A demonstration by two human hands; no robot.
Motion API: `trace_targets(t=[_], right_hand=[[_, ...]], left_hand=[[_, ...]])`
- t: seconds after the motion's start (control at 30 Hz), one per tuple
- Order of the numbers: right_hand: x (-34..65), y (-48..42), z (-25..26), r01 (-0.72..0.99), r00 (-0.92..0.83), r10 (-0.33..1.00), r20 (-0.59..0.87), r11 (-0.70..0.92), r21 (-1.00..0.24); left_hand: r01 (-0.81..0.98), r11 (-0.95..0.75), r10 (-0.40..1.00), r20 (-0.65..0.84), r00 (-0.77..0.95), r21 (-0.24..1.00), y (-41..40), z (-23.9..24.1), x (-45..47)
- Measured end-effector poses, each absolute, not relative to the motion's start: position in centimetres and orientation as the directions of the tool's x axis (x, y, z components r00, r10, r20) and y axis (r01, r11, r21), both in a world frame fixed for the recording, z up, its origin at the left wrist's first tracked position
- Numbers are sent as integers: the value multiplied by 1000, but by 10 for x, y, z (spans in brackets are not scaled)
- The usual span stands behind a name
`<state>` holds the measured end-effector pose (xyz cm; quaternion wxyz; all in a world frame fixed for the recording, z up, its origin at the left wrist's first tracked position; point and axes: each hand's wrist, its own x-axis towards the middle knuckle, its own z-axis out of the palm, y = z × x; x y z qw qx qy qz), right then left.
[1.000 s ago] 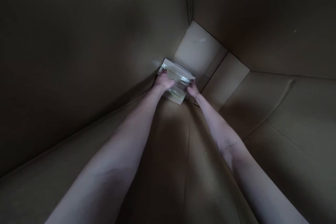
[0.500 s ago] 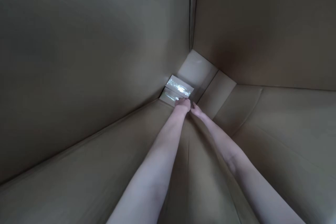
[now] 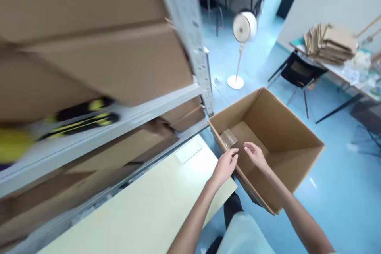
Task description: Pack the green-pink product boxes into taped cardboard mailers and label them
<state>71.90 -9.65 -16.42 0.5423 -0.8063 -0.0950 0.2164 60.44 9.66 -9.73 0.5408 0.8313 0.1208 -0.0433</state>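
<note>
We've got our left hand [image 3: 225, 164] and right hand [image 3: 256, 154] empty, loosely curled over the carton [image 3: 279, 125], taped box [image 3: 229, 138] inside it, blue floor [image 3: 336, 194] around.

The large carton [image 3: 282, 127] is formed of matt, smooth brown cardboard; the small box [image 3: 228, 139] within is faced with glossy clear tape [image 3: 229, 136]. The rack upright [image 3: 190, 20] is made of perforated grey metal. The cream tabletop [image 3: 133, 198] is smooth and lightly shiny; the blue floor [image 3: 324, 190] is marked by glossy reflections. The fan [image 3: 244, 27] is cased in white, plastic-looking material.
</note>
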Motion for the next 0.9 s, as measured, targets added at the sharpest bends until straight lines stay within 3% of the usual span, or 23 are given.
trace_targets(t=[0.1, 0.23, 0.33, 0.43, 0.53, 0.67, 0.77, 0.9], right_hand=[[622, -61, -76, 58, 840, 534, -94, -261, -964], [450, -19, 5, 180, 561, 827, 20, -98, -979], [319, -2, 38, 191, 320, 945, 67, 5, -981], [203, 8, 54, 177, 51, 995, 91, 81, -981], [104, 10, 65, 165, -234, 969, 83, 123, -979], [-7, -6, 77, 138, -566, 822, 66, 174, -975], [-72, -31, 80, 88, -780, 623, 57, 200, -976], [-143, -68, 75, 20, -965, 261, 33, 199, -980]], left_hand=[[250, -263, 436, -116, 892, 932, 108, -56, 450], [240, -117, 780, -60, 622, 964, 82, -5, 232], [225, -39, 935, -44, 351, 974, 34, 29, 90], [189, -14, 996, -3, 85, 982, -25, 54, -22], [171, -2, 979, 37, -200, 985, -86, 69, -101], [138, 35, 827, 49, -560, 990, -163, 81, -163], [97, 44, 641, 46, -766, 994, -216, 86, -183], [20, 93, 313, -10, -950, 995, -279, 90, -184]])
